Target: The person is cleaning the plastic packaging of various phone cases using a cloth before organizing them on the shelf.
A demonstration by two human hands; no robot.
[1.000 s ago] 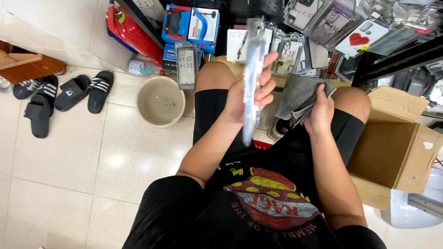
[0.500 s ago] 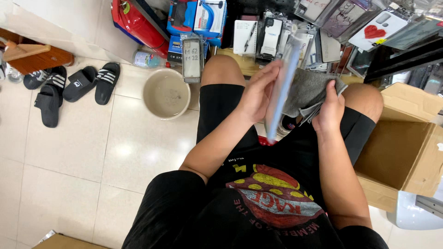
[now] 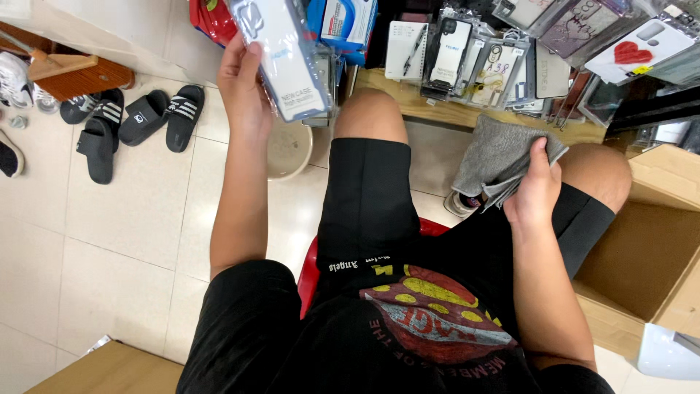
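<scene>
My left hand holds a phone case in a clear plastic packet, raised out to the left above the floor. My right hand grips a folded grey cloth that rests on my right thigh. I sit on a red stool in black shorts and a black printed shirt.
Several packaged phone cases stand along a low wooden shelf ahead. A beige bucket sits under my left arm. Black slippers lie on the tiled floor at left. An open cardboard box is at right.
My left hand has swung the packaged case from in front of my knees up and out to the left, turning its flat face toward me. My right hand stays on the grey cloth.
</scene>
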